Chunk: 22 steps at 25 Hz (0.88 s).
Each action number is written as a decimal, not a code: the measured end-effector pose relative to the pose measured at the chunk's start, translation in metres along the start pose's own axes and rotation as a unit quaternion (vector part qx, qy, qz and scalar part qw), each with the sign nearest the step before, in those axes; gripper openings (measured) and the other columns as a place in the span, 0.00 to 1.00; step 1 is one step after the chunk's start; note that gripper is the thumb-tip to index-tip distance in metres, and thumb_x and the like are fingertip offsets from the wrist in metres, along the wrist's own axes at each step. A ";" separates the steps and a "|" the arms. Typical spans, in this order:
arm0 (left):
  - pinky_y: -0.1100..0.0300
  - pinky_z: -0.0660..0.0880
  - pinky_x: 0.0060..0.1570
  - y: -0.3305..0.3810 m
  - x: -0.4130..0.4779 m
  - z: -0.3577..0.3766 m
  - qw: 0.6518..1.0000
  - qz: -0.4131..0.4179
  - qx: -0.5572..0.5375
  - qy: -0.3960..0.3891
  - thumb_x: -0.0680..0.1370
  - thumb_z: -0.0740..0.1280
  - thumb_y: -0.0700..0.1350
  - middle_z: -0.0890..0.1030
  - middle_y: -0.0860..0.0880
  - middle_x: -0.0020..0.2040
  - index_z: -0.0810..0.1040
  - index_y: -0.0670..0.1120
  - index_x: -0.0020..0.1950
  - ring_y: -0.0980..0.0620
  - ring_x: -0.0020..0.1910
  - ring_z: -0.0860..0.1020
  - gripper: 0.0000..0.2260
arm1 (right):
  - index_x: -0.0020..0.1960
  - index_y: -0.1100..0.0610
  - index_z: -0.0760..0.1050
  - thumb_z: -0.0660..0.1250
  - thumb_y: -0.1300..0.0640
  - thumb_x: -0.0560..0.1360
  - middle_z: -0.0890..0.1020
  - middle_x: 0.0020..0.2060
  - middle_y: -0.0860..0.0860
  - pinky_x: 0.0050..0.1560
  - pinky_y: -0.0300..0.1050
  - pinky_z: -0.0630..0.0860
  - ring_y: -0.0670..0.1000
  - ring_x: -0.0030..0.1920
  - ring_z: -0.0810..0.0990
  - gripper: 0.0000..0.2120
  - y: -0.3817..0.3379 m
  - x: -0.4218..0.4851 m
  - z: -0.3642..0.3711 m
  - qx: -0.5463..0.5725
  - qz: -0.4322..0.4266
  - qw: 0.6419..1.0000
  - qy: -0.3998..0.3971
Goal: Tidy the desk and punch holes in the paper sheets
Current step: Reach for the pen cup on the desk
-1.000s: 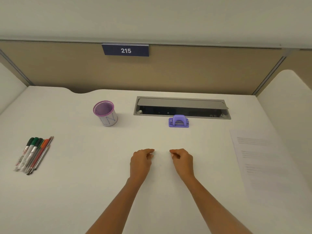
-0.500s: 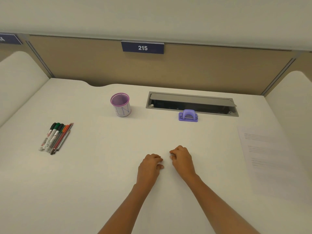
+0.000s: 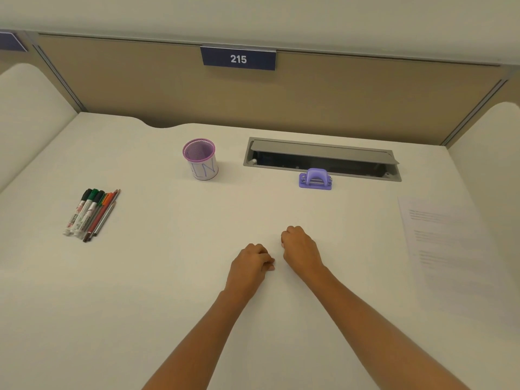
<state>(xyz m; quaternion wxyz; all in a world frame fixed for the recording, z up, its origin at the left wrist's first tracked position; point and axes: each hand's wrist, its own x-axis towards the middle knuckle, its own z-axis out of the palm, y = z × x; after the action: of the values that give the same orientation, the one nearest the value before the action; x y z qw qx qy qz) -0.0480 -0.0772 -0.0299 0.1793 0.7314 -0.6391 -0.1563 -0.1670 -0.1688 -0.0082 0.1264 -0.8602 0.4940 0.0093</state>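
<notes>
A small purple hole punch (image 3: 315, 179) stands at the back of the white desk (image 3: 168, 277), just in front of the cable tray. Printed paper sheets (image 3: 455, 249) lie flat at the right side. Several markers and pencils (image 3: 90, 213) lie in a tight row at the left. A purple mesh pen cup (image 3: 200, 159) stands upright behind them, toward the middle. My left hand (image 3: 250, 266) and my right hand (image 3: 301, 249) rest on the desk near its centre, fingers curled, holding nothing. Both are well apart from every object.
An open grey cable tray (image 3: 323, 157) is sunk into the desk at the back. A beige partition with a blue "215" sign (image 3: 238, 59) closes off the back. White curved side panels (image 3: 25, 108) flank the desk left and right.
The view has swung left and tilted, so everything sits further right in frame. My hands have drawn slightly nearer to me and stay curled; no object has moved.
</notes>
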 end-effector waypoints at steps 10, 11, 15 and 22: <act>0.61 0.64 0.45 -0.010 0.002 0.009 0.987 0.091 0.123 0.055 0.71 0.72 0.45 0.80 0.57 0.36 0.79 0.55 0.38 0.53 0.36 0.76 0.05 | 0.48 0.64 0.75 0.60 0.74 0.70 0.78 0.48 0.58 0.37 0.43 0.67 0.57 0.52 0.76 0.11 0.000 -0.005 0.002 -0.034 -0.047 0.998 0.021; 0.60 0.64 0.45 -0.009 0.003 0.011 0.983 0.103 0.146 0.051 0.70 0.72 0.43 0.79 0.56 0.35 0.78 0.53 0.38 0.52 0.35 0.76 0.06 | 0.44 0.64 0.76 0.64 0.74 0.66 0.79 0.43 0.58 0.34 0.42 0.65 0.58 0.48 0.78 0.10 -0.001 -0.006 0.003 -0.032 -0.048 0.998 0.027; 0.57 0.71 0.41 -0.001 0.005 0.012 0.971 0.125 0.203 0.024 0.63 0.70 0.36 0.76 0.53 0.32 0.75 0.49 0.37 0.50 0.33 0.74 0.10 | 0.40 0.63 0.77 0.69 0.74 0.63 0.79 0.39 0.57 0.32 0.42 0.68 0.56 0.43 0.79 0.10 -0.003 -0.007 0.006 -0.040 -0.052 0.997 0.032; 0.56 0.67 0.45 0.001 0.011 -0.006 0.995 -0.026 0.093 0.027 0.72 0.61 0.34 0.78 0.51 0.41 0.76 0.47 0.46 0.48 0.41 0.75 0.09 | 0.50 0.63 0.76 0.60 0.65 0.76 0.79 0.51 0.57 0.51 0.46 0.73 0.55 0.52 0.76 0.07 0.009 0.002 0.006 0.183 0.091 0.979 -0.001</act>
<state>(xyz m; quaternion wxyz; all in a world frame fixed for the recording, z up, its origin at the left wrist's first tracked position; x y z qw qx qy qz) -0.0445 -0.0876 -0.0243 0.1234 0.7649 -0.6270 -0.0812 -0.1733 -0.1734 -0.0165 0.2804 -0.7740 0.5635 -0.0688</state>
